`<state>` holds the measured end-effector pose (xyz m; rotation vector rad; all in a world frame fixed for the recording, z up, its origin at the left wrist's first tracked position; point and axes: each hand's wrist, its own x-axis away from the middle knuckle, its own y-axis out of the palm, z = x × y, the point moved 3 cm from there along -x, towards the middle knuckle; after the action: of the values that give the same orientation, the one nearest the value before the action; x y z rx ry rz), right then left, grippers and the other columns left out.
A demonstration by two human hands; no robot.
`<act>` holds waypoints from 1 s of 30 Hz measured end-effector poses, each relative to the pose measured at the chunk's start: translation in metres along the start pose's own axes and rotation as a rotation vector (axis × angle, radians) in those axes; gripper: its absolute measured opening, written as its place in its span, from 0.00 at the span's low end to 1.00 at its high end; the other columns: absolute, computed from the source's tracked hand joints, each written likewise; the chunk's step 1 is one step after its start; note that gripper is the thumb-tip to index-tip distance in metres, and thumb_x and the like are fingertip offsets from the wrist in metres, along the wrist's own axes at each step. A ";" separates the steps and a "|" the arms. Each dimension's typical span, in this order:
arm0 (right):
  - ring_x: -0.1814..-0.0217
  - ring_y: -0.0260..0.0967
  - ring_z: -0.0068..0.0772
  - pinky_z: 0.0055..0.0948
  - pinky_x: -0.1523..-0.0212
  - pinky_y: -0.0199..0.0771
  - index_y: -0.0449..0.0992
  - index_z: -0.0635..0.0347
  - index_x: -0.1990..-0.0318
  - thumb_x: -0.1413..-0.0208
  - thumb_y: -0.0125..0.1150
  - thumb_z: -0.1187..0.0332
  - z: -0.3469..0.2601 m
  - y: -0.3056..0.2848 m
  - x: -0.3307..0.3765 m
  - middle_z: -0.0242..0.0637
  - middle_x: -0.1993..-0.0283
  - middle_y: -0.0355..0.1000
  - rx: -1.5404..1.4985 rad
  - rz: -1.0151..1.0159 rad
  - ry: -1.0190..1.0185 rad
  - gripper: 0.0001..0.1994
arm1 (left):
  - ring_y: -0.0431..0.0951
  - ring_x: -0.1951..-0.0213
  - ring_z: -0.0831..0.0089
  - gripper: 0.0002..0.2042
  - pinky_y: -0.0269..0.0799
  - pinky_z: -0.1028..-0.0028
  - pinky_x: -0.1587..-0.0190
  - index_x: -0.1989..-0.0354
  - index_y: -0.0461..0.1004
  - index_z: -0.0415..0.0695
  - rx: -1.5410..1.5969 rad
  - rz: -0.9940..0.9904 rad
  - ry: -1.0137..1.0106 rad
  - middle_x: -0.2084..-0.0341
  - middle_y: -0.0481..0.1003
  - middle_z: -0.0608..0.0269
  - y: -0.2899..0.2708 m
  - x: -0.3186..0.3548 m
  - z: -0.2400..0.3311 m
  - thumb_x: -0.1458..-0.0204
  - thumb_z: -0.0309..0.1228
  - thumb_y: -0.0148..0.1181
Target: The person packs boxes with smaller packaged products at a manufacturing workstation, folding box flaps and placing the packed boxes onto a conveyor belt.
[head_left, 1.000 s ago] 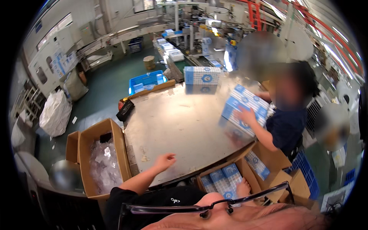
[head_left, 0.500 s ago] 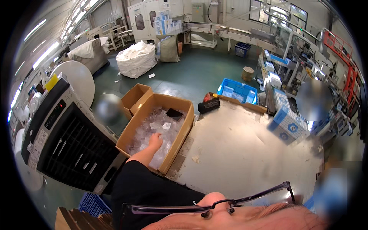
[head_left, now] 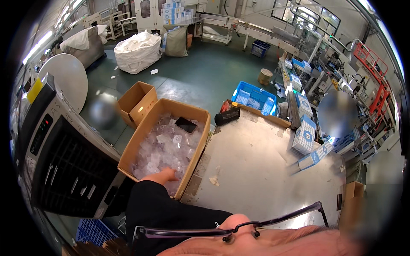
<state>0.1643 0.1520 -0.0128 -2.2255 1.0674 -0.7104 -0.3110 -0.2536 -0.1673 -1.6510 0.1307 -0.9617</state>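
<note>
My left hand (head_left: pixel 165 175) reaches down into an open cardboard box (head_left: pixel 147 106) at the left of the table. It touches the near part of a heap of clear plastic pieces (head_left: pixel 164 149). Its fingertips are hidden there, so its grip cannot be made out. A black phone (head_left: pixel 186 125) lies on the heap toward the far end. No part of my right hand shows. At the table's right side are a blue-and-white carton (head_left: pixel 304 135) and a second, tilted and blurred carton (head_left: pixel 315 157).
The pale table (head_left: pixel 256 170) adjoins the box. Along its far edge are a black object (head_left: pixel 227 116) and a blue crate (head_left: pixel 267 94) holding cartons. A dark air cooler (head_left: pixel 81 166) stands left. Beyond the box sits another cardboard box (head_left: pixel 139 102). Machinery (head_left: pixel 333 70) lines the right.
My left hand has moved nearer to me and lower into the plastic pieces. At the right, the cartons have shifted; two now show apart, one tilted. The whole view has turned slightly.
</note>
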 end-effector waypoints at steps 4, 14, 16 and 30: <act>0.53 0.73 0.40 0.38 0.54 0.74 0.65 0.61 0.38 0.44 0.65 0.61 0.045 0.058 0.095 0.45 0.50 0.73 -0.142 -0.130 0.216 0.28 | 0.79 0.51 0.54 0.17 0.75 0.55 0.50 0.56 0.80 0.47 0.098 -0.059 0.092 0.55 0.79 0.48 0.033 -0.034 -0.034 0.45 0.43 0.53; 0.57 0.75 0.33 0.29 0.60 0.76 0.49 0.60 0.30 0.37 0.59 0.66 0.121 0.069 0.221 0.42 0.48 0.72 -0.723 0.037 0.473 0.33 | 0.69 0.71 0.82 0.11 0.66 0.77 0.63 0.59 0.78 0.48 1.720 0.005 -0.027 0.71 0.75 0.74 -0.085 0.031 -0.076 0.49 0.34 0.68; 0.55 0.75 0.33 0.29 0.57 0.76 0.51 0.60 0.30 0.37 0.59 0.66 0.126 0.076 0.243 0.43 0.47 0.71 -0.766 0.038 0.444 0.32 | 0.67 0.70 0.83 0.11 0.63 0.78 0.65 0.55 0.76 0.46 1.888 -0.029 0.109 0.69 0.74 0.75 -0.100 0.041 -0.057 0.45 0.34 0.66; 0.50 0.70 0.30 0.28 0.54 0.74 0.51 0.58 0.29 0.46 0.69 0.69 -0.043 0.024 0.225 0.41 0.42 0.63 -1.119 0.341 0.019 0.40 | 0.72 0.50 0.73 0.22 0.70 0.73 0.55 0.45 0.71 0.42 1.004 -0.765 1.157 0.60 0.73 0.67 -0.117 0.189 0.411 0.49 0.29 0.68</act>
<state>0.2456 -0.0543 0.0496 -2.7304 2.1416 0.0966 0.0316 -0.0042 0.0299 -0.0388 -0.2141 -2.0306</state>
